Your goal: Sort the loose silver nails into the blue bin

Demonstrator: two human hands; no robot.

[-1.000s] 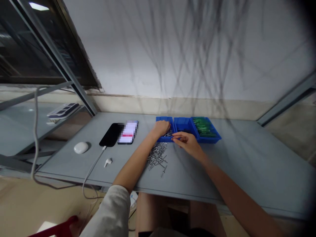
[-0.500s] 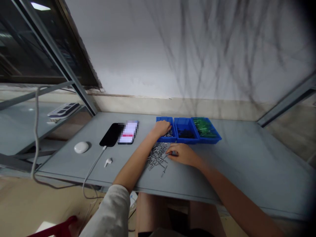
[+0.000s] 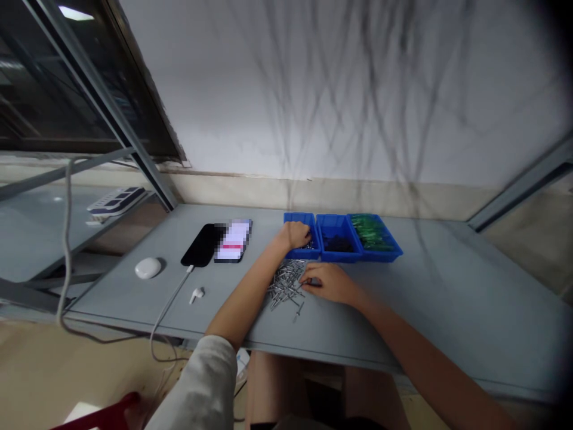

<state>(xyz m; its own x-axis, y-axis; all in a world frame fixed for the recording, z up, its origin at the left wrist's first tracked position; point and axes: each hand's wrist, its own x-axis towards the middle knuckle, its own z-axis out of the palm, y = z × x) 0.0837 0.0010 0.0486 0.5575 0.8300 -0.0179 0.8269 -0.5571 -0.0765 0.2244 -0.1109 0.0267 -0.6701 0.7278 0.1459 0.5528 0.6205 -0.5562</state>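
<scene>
My left hand (image 3: pixel 296 235) reaches into the left blue bin (image 3: pixel 314 246), its fingers curled down over small silver pieces. Its fingertips are partly hidden, so what they grip cannot be made out. On the table in front of that bin lies a loose pile of thin silver metal pins that look like pop rivets (image 3: pixel 285 283). At the pile's right edge is my right hand (image 3: pixel 329 282), thumb and forefinger brought together in a pinch. Anything between them is too small to name. One single pin (image 3: pixel 298 311) lies apart, nearer the table's front edge.
A middle blue bin (image 3: pixel 329 226) holds dark small parts, and a right bin (image 3: pixel 394 254) holds green ones. To the left lie a black phone (image 3: pixel 198 245) on a cable, a lit phone (image 3: pixel 233 242), a white earbud (image 3: pixel 197 294) and its case (image 3: pixel 148 267).
My left hand has shifted slightly within the left bin, covering more of the silver pieces. The right hand has moved slightly left at the pile's edge, still pinching.
</scene>
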